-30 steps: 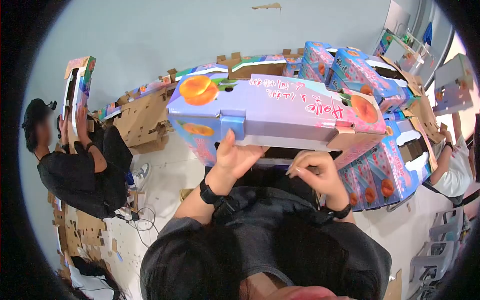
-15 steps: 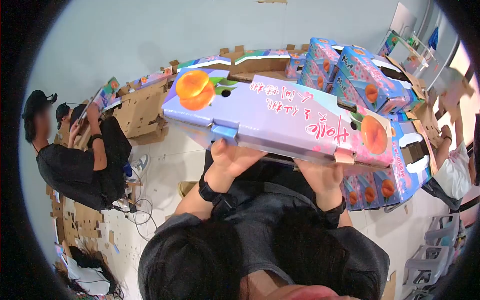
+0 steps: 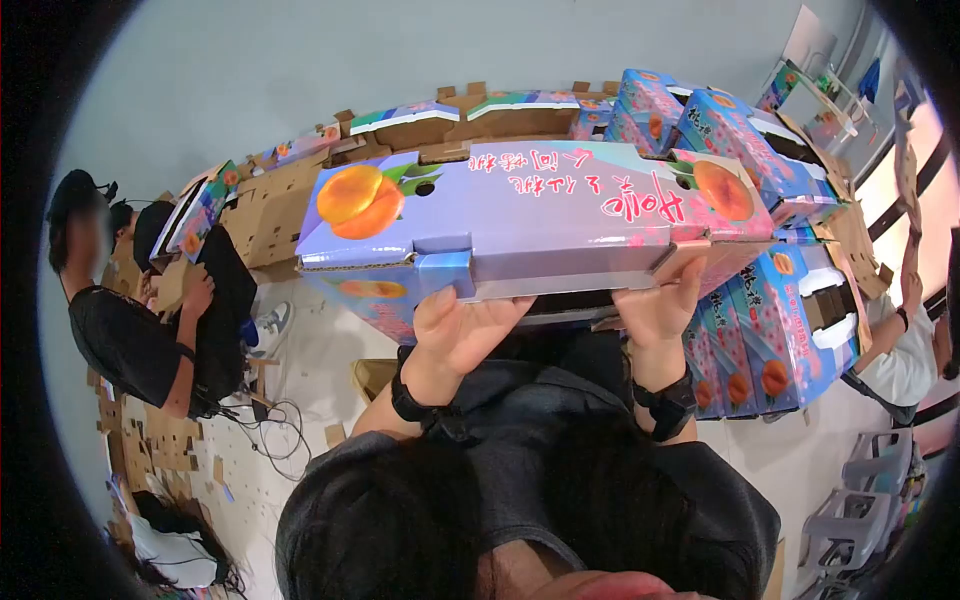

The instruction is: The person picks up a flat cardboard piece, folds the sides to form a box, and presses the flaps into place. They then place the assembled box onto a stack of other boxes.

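Note:
A printed fruit carton (image 3: pixel 540 205), purple and pink with peach pictures, lies across the view in front of me, its printed top panel facing up. My left hand (image 3: pixel 462 330) is at the near side by the blue tab (image 3: pixel 445 272), fingers under the edge and thumb on the tab. Near the pink tab (image 3: pixel 683 258) on the right, my right hand (image 3: pixel 660 305) has its thumb and fingers against the near edge. A dark opening shows between the hands below the top panel. The fingertips of both hands are partly hidden by the carton.
Finished-looking cartons (image 3: pixel 780 330) are stacked at the right. Flat cardboard (image 3: pixel 270 215) lies behind and to the left. A person in black (image 3: pixel 130 335) handles a carton at the left; another in white (image 3: pixel 900 360) is at the right. Grey stools (image 3: pixel 850 510) stand lower right.
The carton has tilted and come nearer level, its left end shifting left and down; more of its near side shows. My right thumb has moved up onto the pink tab. The left person's carton has turned.

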Available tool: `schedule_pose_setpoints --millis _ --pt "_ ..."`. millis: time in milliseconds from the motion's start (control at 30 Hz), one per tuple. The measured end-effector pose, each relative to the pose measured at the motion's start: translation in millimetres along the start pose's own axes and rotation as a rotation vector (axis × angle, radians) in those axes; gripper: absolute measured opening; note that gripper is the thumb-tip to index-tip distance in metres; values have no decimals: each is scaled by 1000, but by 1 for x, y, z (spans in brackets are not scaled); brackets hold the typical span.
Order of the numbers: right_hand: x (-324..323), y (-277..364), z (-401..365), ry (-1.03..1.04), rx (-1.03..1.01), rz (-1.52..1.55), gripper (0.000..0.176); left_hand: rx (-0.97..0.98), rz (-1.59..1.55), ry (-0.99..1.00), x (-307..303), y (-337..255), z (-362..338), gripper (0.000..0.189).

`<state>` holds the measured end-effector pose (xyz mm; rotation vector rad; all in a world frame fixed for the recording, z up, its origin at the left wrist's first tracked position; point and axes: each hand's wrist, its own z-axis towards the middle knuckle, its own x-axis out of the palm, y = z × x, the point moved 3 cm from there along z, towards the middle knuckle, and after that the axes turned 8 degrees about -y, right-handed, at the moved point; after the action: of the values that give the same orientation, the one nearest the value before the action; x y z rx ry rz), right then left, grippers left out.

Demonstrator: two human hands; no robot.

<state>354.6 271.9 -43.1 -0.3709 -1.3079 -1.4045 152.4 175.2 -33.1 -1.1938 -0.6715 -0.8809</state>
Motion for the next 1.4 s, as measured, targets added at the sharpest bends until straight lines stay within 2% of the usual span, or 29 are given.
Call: schedule_pose_setpoints --millis 67,167,300,333,367,433,467,533,600,633,667,767,867,967,1067,1167,1267,1367,1400 --pt "3 2 2 -82 -38 -35 70 -13 -1 35 -2 2 1 83" --pt "7 6 10 -194 -78 -75 64 -251 -228 42 10 1 1 78" --pt "24 6 29 -278 -127 -143 59 -626 -211 -42 31 -13 -9 71" --pt "27 6 36 -294 -125 -137 58 -655 -163 49 34 -16 -13 68" --pt "26 5 43 -282 -134 -147 57 -635 96 116 44 -21 -19 86" --pt "21 7 57 -260 -163 -166 56 -587 419 507 40 -39 -36 84" --pt "24 8 62 -281 -160 -169 54 -475 417 524 42 -55 -47 77" --pt "22 10 69 -288 -172 -194 54 4 566 425 36 -95 -67 67" --pt "20 9 68 -294 -164 -173 55 375 413 289 36 -130 -76 61" --pt "21 9 68 -289 -154 -138 56 439 221 388 22 -149 -71 62" --pt "23 7 67 -284 -142 -103 56 524 319 426 20 -163 -69 70" --pt "25 1 54 -390 -72 67 59 753 908 -298 11 -172 -63 81" --pt "37 0 40 -376 -79 68 60 605 1191 -263 -37 -163 -50 91" --pt "39 6 31 -298 -4 47 56 497 1430 -173 -42 -136 -45 97" --pt "24 15 28 -216 72 15 55 126 1258 -263 -69 -119 -37 101" --pt "17 17 22 -147 89 159 49 244 1169 -292 -75 -111 -30 97" --pt "14 8 17 -433 155 -1 48 281 1141 -363 -72 -111 -26 95" --pt "47 -8 10 -279 234 -67 44 357 1134 -405 -71 -110 -24 93" --pt "51 -14 9 -200 199 -184 45 352 1099 -436 -69 -108 -24 92"
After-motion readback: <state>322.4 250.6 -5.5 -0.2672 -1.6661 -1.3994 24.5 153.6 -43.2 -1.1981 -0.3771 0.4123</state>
